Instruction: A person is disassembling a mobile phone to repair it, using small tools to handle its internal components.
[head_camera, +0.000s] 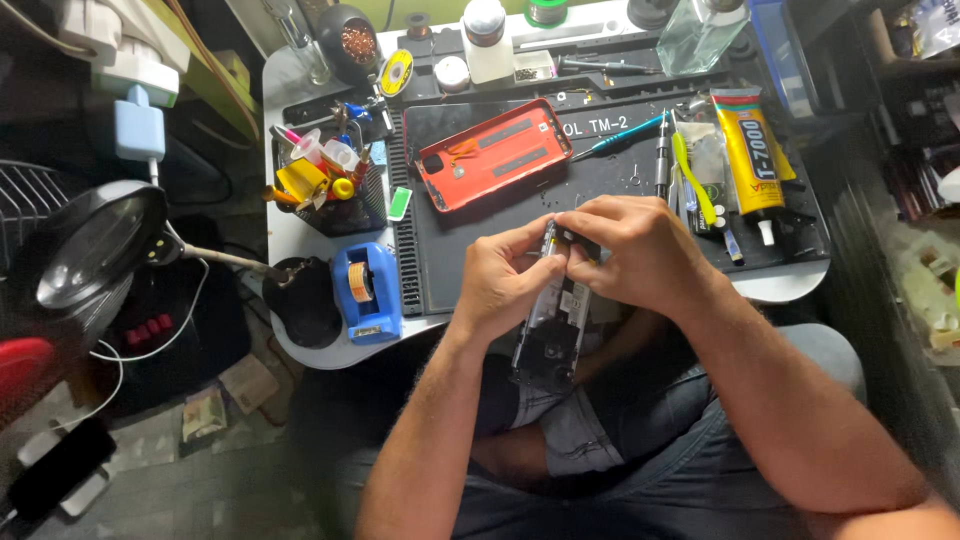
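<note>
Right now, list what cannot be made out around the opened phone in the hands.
- Head view: top end of the opened phone frame, covered by the left hand and right hand.
- What the fingertips pinch there: too small, hidden by fingers.
- Small screws in the clear box: too small to count.
- Clear glass bottle: cut by the top edge.
</note>
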